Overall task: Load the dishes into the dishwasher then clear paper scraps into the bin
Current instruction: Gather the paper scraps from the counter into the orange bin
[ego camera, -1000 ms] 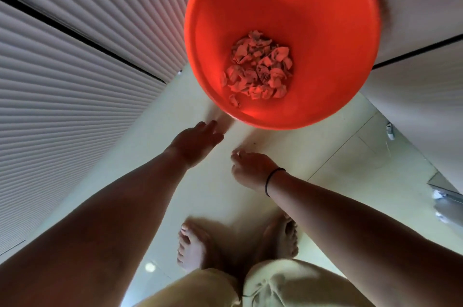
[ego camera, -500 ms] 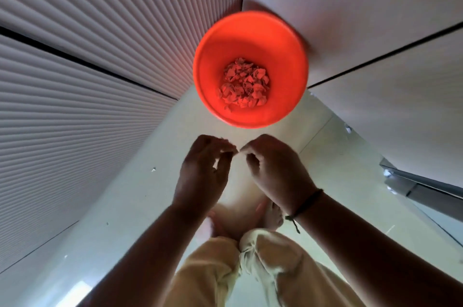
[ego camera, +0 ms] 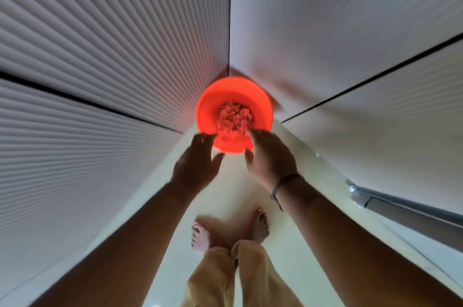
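Ribbed white cabinet fronts [ego camera: 95,61] to the left of the hands and smooth white panels [ego camera: 350,31] to the right meet in a corner beyond the fingertips. Pale glossy floor [ego camera: 225,196] lies below the hands.

Round bright-orange plastic bin [ego camera: 208,111] stands on the floor in that corner, directly ahead of and under both sets of fingertips. It looks smaller than a second ago: the person is now standing upright, where one second back both hands were down at floor level.

Left hand [ego camera: 194,167] is open, fingers spread and straight, holding nothing, at the bin's near-left rim. Right hand [ego camera: 269,159], dark band at the wrist, is also open, fingers relaxed over the near-right rim, nothing visible in it. Half a second ago both hands were pinched together in front of the bin; that pinch has now let go.

Heap of small torn paper scraps [ego camera: 234,118] sits in the bin's bottom, just beyond the fingertips.

Judgement: a picked-up pinch of scraps has just been dropped in. No loose scraps visible on the floor here; clearing step looks at or near its end.
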Action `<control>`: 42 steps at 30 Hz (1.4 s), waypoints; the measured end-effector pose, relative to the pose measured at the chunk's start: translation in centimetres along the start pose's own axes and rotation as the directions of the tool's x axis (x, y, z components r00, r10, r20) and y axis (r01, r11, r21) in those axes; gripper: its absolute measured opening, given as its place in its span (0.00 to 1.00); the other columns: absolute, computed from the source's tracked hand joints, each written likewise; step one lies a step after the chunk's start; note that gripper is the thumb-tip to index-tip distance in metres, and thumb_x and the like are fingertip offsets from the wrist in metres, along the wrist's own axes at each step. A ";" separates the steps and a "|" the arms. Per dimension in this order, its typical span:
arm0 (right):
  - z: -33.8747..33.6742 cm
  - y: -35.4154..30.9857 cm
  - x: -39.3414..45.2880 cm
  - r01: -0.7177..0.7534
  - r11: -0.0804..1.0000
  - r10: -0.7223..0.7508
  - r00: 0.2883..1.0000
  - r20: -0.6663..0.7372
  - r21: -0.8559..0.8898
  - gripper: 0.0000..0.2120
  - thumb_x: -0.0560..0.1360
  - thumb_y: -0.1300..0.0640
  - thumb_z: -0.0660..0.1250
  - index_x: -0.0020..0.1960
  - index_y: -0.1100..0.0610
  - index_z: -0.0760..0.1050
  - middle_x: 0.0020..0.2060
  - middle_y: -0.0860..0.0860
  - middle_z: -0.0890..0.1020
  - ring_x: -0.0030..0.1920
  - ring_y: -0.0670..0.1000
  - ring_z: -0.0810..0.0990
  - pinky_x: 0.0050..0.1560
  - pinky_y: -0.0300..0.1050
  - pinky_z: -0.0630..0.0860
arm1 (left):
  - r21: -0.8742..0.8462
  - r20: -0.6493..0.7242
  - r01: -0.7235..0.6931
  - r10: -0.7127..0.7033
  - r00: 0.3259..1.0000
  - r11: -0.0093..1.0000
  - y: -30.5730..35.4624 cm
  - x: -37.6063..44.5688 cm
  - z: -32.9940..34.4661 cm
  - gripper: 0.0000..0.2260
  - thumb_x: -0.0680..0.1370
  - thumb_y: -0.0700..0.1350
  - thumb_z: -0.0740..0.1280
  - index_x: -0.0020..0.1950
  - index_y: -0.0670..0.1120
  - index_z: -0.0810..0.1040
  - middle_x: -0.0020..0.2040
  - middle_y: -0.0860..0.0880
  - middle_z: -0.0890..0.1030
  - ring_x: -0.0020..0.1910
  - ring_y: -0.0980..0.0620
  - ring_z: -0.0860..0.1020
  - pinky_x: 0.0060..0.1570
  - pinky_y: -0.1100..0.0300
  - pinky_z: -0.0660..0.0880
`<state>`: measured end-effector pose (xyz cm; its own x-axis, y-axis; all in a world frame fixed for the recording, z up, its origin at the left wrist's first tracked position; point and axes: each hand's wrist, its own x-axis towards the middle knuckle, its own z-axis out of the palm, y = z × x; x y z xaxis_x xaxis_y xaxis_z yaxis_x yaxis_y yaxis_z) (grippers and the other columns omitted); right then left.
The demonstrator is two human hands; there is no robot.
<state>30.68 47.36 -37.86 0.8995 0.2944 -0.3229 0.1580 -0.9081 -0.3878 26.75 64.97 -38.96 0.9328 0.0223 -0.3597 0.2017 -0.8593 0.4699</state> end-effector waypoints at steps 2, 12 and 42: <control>-3.9 -1.0 -3.6 0.042 0.999 -0.042 0.999 -0.024 -0.032 0.21 0.69 0.56 0.66 0.62 0.57 0.75 0.48 0.57 0.81 0.48 0.62 0.80 0.43 0.55 0.80 | 0.005 -0.021 -0.041 0.042 0.999 0.999 1.7 -4.2 -2.5 0.29 0.75 0.63 0.56 0.69 0.47 0.70 0.67 0.42 0.70 0.57 0.40 0.78 0.47 0.46 0.80; -35.6 -12.2 -9.8 0.423 0.884 -0.467 0.797 -0.382 -0.198 0.19 0.67 0.54 0.65 0.57 0.54 0.77 0.47 0.48 0.81 0.49 0.52 0.79 0.55 0.45 0.76 | 0.030 -0.379 -0.446 0.423 0.823 0.895 21.9 -9.3 -30.5 0.23 0.77 0.57 0.60 0.69 0.49 0.69 0.71 0.47 0.69 0.70 0.54 0.64 0.68 0.67 0.56; -54.4 -0.1 6.8 -0.629 0.718 0.694 0.618 -0.369 0.298 0.42 0.76 0.35 0.55 0.77 0.63 0.47 0.77 0.59 0.50 0.77 0.57 0.47 0.75 0.50 0.45 | 0.376 -0.076 -0.480 0.543 0.836 0.793 30.2 18.7 -44.7 0.50 0.63 0.77 0.31 0.79 0.51 0.46 0.79 0.49 0.43 0.76 0.50 0.37 0.70 0.56 0.29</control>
<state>58.95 33.26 6.99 0.8160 -0.5580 -0.1505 -0.5734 -0.7486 -0.3329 63.63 62.31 4.53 0.9124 -0.4091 0.0158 -0.4004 -0.8837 0.2423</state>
